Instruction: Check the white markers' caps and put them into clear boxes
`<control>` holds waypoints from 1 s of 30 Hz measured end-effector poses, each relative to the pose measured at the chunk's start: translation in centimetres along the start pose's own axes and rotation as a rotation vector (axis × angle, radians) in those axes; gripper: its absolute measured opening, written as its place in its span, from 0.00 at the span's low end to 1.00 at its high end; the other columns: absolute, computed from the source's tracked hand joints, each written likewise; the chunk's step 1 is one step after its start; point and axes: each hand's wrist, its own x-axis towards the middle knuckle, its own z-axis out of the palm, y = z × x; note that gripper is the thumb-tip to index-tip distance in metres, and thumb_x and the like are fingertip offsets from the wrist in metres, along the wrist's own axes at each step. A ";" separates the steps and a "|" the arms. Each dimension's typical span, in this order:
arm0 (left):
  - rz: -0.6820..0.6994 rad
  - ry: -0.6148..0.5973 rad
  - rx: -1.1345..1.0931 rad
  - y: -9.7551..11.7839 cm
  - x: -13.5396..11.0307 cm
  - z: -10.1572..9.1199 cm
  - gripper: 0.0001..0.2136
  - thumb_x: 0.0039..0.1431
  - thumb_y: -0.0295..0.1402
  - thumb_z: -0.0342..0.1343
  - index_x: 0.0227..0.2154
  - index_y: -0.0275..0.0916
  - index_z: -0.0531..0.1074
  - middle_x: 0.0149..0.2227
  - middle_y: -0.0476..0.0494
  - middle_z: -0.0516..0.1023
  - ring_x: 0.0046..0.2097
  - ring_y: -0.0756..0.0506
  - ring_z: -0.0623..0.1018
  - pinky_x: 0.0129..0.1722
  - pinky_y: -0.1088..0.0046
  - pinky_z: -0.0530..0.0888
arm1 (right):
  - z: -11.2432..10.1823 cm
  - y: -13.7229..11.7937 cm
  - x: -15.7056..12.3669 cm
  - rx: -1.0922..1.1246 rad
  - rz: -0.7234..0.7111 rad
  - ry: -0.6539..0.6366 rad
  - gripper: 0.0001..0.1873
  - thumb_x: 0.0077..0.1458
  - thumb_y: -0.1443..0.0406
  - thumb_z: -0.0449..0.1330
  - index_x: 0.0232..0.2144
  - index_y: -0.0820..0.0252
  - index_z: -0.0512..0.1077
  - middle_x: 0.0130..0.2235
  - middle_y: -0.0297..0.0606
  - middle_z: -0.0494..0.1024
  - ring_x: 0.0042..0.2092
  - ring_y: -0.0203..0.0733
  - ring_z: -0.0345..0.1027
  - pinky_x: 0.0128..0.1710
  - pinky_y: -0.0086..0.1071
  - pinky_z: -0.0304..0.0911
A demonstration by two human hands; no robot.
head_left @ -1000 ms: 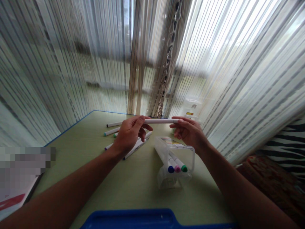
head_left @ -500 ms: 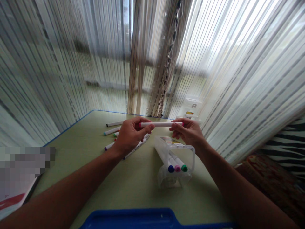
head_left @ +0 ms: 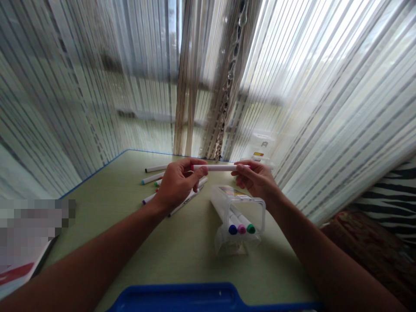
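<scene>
A white marker (head_left: 221, 167) with pink ends lies level between my two hands, above the far part of the table. My left hand (head_left: 178, 180) pinches its left end between thumb and fingers. At the other end, my right hand (head_left: 255, 177) grips it the same way. Below the right hand stands a clear plastic case (head_left: 219, 199), its open end toward me, with a blue-capped marker (head_left: 232, 229), a pink-capped one (head_left: 241, 228) and a green-capped one (head_left: 250, 228) inside. Several loose markers (head_left: 152, 178) lie behind and under my left hand, which partly hides them.
The pale green table (head_left: 182, 260) has a blue edge, with a blue tray (head_left: 178, 299) at the front. At the left is a partly pixelated flat object (head_left: 19, 273). String curtains (head_left: 146, 86) hang behind, and a clear package (head_left: 261, 147) stands at the back right.
My right thumb has shifted slightly toward the marker's right end, covering more of it. The marker has risen a little; both hands keep hold. The case and loose markers stay in place.
</scene>
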 end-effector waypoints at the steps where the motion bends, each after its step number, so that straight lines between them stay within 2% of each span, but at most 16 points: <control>1: 0.003 0.001 -0.013 -0.1 0.0 0.0 0.14 0.55 0.36 0.65 0.39 0.31 0.76 0.26 0.46 0.78 0.19 0.54 0.70 0.18 0.78 0.69 | -0.1 0.0 0.0 0.006 0.005 0.002 0.12 0.48 0.61 0.72 0.32 0.61 0.78 0.27 0.36 0.82 0.20 0.31 0.71 0.17 0.21 0.62; 5: -0.006 0.002 -0.076 -0.2 0.2 -0.1 0.13 0.57 0.36 0.63 0.40 0.31 0.75 0.31 0.42 0.80 0.19 0.54 0.70 0.17 0.77 0.69 | 0.0 -0.2 0.0 0.036 0.022 0.009 0.11 0.49 0.61 0.71 0.34 0.62 0.78 0.28 0.38 0.83 0.20 0.31 0.71 0.16 0.21 0.62; 11: -0.057 0.010 -0.153 0.0 0.2 0.0 0.10 0.59 0.34 0.59 0.39 0.31 0.75 0.31 0.41 0.81 0.19 0.53 0.71 0.18 0.76 0.70 | 0.2 -0.7 0.0 0.047 0.050 0.046 0.12 0.49 0.61 0.69 0.35 0.63 0.79 0.28 0.40 0.83 0.19 0.33 0.71 0.15 0.23 0.61; 21: -0.108 0.007 -0.252 -0.1 0.4 -0.2 0.10 0.61 0.33 0.55 0.39 0.31 0.75 0.29 0.40 0.81 0.19 0.52 0.72 0.17 0.76 0.71 | 0.0 -1.1 0.0 0.103 0.116 0.049 0.13 0.49 0.64 0.59 0.36 0.63 0.78 0.27 0.40 0.83 0.19 0.37 0.71 0.15 0.27 0.62; 30: -0.053 0.008 -0.138 -0.2 0.4 -0.1 0.11 0.60 0.35 0.58 0.39 0.31 0.75 0.28 0.43 0.80 0.18 0.53 0.71 0.17 0.77 0.70 | 0.1 -0.9 0.0 0.070 0.067 0.028 0.13 0.49 0.63 0.63 0.36 0.65 0.79 0.27 0.41 0.83 0.19 0.36 0.72 0.14 0.24 0.62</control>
